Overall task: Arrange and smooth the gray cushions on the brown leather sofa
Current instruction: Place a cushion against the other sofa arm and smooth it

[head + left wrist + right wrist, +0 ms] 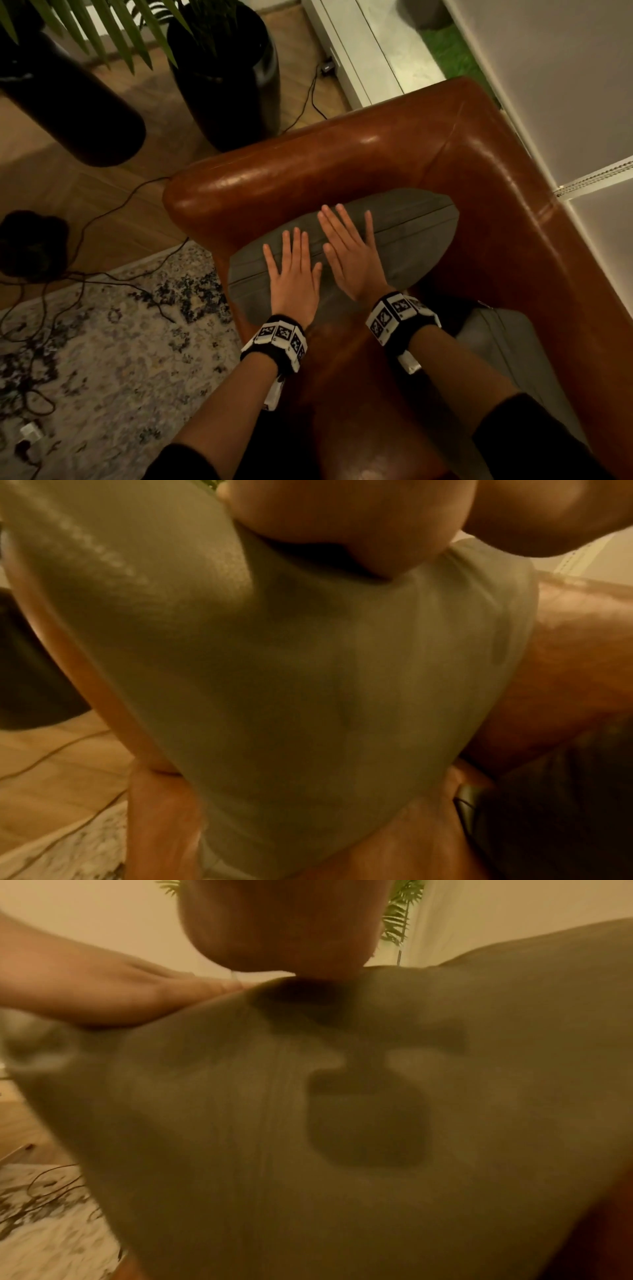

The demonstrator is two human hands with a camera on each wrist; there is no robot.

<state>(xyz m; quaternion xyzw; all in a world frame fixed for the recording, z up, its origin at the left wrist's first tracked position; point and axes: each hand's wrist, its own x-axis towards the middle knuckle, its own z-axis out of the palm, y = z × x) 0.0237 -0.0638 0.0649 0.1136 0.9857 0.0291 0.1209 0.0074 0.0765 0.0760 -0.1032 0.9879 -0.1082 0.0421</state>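
A gray cushion (pixel 404 236) leans in the corner of the brown leather sofa (pixel 376 150), against its armrest. Both my hands lie flat on its face with straight, spread fingers. My left hand (pixel 291 267) presses the cushion's lower left part, and my right hand (pixel 349 246) lies beside it, a little higher. A second gray cushion (pixel 507 346) lies on the seat at the lower right, partly behind my right forearm. The left wrist view shows the cushion (pixel 308 683) close up below my palm (pixel 339 520). In the right wrist view the cushion (pixel 342 1123) fills the frame, with my left hand (pixel 103 993) pressing at its left.
Two tall black plant pots (pixel 222 78) stand on the wooden floor beyond the armrest. Black cables (pixel 102 281) trail over the floor and a patterned rug (pixel 102 359) left of the sofa. A white wall (pixel 565 85) runs behind the sofa's back.
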